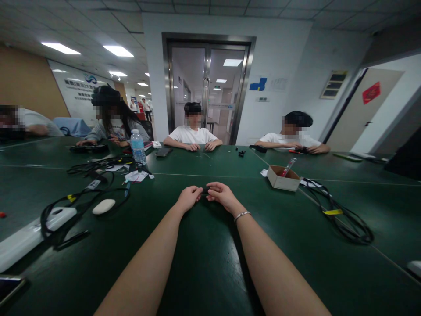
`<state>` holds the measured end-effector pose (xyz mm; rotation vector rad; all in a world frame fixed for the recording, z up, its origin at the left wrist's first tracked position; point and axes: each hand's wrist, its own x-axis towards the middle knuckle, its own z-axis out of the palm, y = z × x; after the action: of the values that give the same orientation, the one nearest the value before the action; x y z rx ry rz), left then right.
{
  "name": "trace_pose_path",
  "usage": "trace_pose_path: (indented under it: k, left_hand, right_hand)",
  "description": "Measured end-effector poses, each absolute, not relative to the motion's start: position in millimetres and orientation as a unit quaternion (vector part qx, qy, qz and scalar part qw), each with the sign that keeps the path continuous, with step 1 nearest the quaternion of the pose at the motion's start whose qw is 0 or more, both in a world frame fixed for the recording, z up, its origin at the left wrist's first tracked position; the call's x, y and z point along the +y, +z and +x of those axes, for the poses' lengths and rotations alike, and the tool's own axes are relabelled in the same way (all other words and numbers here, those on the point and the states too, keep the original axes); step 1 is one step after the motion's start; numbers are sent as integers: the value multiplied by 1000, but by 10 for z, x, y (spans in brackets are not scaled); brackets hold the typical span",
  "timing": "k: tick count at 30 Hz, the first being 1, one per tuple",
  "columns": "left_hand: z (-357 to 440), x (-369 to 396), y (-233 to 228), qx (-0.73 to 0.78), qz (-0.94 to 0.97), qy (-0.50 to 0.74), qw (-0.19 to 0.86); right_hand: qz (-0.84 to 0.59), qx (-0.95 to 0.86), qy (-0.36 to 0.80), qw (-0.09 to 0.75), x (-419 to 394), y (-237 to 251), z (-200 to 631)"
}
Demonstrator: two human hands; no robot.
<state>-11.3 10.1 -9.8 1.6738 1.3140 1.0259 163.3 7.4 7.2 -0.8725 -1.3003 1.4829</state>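
Gripping a small black piece (205, 190) from either side, the left hand (190, 198) and right hand (223, 196) hold it over the green table (207, 254), between a white mouse (104, 206) and an open box (283, 181).

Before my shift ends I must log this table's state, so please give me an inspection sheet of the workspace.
Surface: green table with pale seam lines.
Job's things: small dark object, too small to identify.
Clutter: bottle, white mouse-like item and papers at left; open box at right.
Hands: left hand and right hand close together at the object; exact grip unclear.
Cables: tangled black cables left, coiled black cable right.
Surroundings: seated people opposite, glass double door behind.
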Motion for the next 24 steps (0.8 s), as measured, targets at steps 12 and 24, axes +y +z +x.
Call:
trace_pose_path:
  k: [12, 24]
  left_hand:
    - [-80, 97, -110, 537, 638, 418, 359]
    - [-96, 128, -72, 547, 630, 424, 352]
  right_hand:
    - [-311, -522, 630, 484, 49, 49, 1623]
    - [-289, -536, 632, 479, 57, 50, 1606]
